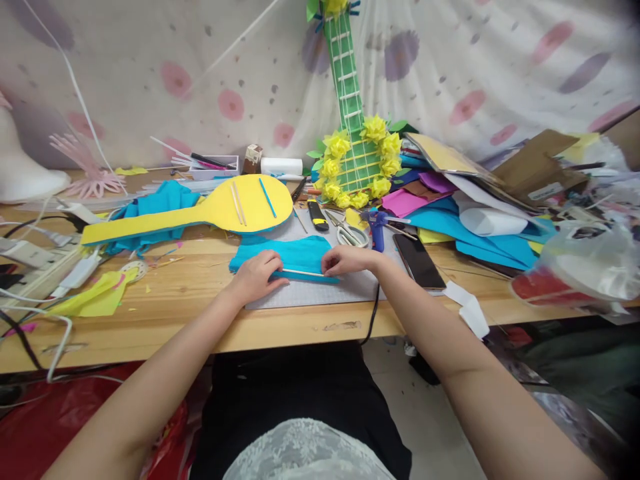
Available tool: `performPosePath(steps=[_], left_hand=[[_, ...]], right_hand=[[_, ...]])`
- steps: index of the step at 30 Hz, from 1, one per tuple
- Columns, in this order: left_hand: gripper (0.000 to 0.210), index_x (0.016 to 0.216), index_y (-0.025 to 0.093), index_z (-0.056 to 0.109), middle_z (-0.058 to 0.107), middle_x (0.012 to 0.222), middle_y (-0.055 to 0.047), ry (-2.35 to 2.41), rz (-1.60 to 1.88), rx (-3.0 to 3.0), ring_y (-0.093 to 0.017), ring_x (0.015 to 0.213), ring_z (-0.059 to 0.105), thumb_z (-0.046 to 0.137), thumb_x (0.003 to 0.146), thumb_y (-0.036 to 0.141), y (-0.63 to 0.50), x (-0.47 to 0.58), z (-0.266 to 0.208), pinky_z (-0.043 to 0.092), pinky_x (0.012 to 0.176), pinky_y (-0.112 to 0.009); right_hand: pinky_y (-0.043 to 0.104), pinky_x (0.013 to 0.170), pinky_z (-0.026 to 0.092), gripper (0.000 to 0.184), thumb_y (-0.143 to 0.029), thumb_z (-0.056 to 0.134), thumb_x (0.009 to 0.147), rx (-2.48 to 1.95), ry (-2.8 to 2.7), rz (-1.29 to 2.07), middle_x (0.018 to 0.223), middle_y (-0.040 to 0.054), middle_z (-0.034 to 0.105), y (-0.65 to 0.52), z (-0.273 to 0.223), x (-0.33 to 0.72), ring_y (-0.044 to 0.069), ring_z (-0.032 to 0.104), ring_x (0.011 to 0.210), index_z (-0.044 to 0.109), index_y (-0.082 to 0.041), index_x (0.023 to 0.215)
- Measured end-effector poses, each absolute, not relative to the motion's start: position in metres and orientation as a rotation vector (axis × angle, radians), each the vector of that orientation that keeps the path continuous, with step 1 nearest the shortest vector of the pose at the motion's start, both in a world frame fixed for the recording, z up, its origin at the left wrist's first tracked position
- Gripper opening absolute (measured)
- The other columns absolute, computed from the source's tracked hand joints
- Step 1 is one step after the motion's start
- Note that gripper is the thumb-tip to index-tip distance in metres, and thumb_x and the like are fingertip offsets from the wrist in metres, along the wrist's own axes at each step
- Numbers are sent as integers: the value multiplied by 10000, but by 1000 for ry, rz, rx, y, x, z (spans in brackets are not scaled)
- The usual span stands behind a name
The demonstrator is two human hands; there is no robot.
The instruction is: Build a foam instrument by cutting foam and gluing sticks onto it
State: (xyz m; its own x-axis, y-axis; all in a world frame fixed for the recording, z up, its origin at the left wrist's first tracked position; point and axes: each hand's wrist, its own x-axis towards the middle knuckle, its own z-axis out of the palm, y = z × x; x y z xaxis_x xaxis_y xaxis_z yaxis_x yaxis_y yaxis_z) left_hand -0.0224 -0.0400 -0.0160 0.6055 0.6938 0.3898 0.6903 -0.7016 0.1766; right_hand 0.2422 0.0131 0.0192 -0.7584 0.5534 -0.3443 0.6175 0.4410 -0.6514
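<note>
A piece of blue crepe paper lies in front of me, with a thin white stick across it near its front edge. At the left end of the stick, my left hand rests on the paper, its thumb spread apart from the fingers. The fingers of my right hand are pinched at the stick's right end. Behind the paper is a yellow guitar-shaped cutout with a blue edge and several thin sticks on its round part.
Scissors, a blue glue gun, a cutter and a phone lie close behind and right of my hands. A green guitar with yellow flowers leans at the back. Coloured sheets pile up right; cables lie left.
</note>
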Motion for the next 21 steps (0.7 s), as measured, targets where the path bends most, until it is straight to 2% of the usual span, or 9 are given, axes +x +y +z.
performPosePath(steps=[4,9,13,17,21], left_hand=[[310,972,181,561,561,1035,-93,1237,717,2823,-221,959,494,496,800,430,-41,-22,-18,397,827,-351],[238,836,183,584,594,854,-60,1270,647,2820,-193,825,508,459,831,385,-37,-27,-21,406,712,-314],[207,785,178,587,595,831,-75,1614,782,2784,-211,827,509,424,848,287,-35,-32,-19,389,706,-335],[204,782,179,594,595,829,-71,1570,760,2768,-211,824,514,468,816,335,-38,-36,-16,390,704,-326],[251,836,177,600,592,856,-73,1559,796,2682,-194,823,527,403,850,332,-38,-33,-16,388,685,-304]], right_hand=[[209,561,350,171,-286,545,706,1130,2700,-1124,706,-4,601,17,8,236,101,493,626,635,-160,777],[223,598,365,251,-375,519,759,1241,2844,-971,761,15,625,21,4,232,120,523,674,646,-166,817],[249,718,397,314,-412,483,803,1188,3023,-987,906,49,641,24,4,223,148,550,815,650,-162,894],[277,793,398,281,-355,460,832,1258,3100,-967,941,60,647,23,-5,216,158,555,866,656,-163,897],[294,853,376,217,-233,556,764,1351,3222,-834,951,60,642,16,-15,215,170,537,922,641,-167,952]])
